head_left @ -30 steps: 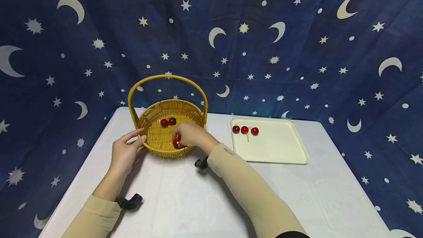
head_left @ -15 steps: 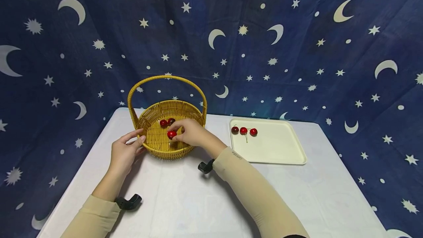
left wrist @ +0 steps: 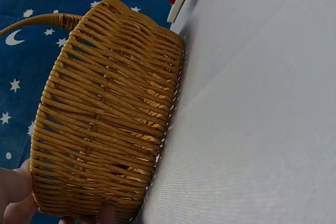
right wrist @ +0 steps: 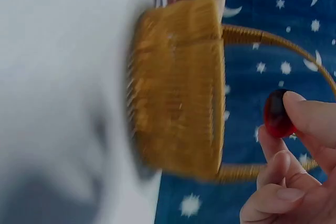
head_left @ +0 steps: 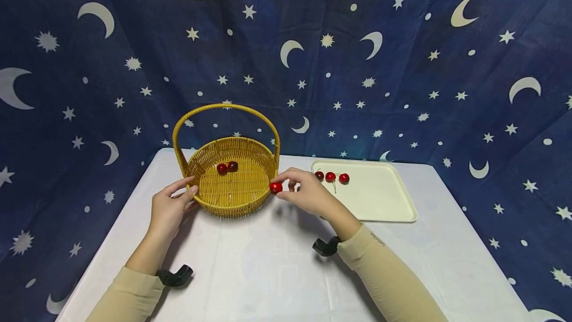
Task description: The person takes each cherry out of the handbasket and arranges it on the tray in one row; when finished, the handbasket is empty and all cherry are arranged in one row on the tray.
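Note:
The yellow wicker basket (head_left: 232, 207) stands upright on the table, its tall handle raised. Two dark red cherries (head_left: 222, 168) lie inside, towards the back. My left hand (head_left: 170, 207) grips the basket's left rim, thumb on the near side; in the left wrist view its fingers (left wrist: 16, 184) touch the wicker wall. Just outside the basket's right edge, my right hand (head_left: 308, 194) pinches a red cherry (head_left: 276, 188) between thumb and fingers. The right wrist view shows that cherry (right wrist: 278, 114) in the fingertips, above the rim.
To the right, a cream rectangular tray (head_left: 375, 193) holds three cherries (head_left: 330, 177) near its back left corner. A white cloth covers the table (head_left: 268, 272). Behind hangs a dark blue curtain (head_left: 250, 53) with moons and stars.
My right hand has lifted the cherry up out of the basket and carried it right, past the rim. My left hand keeps its grip at the left side.

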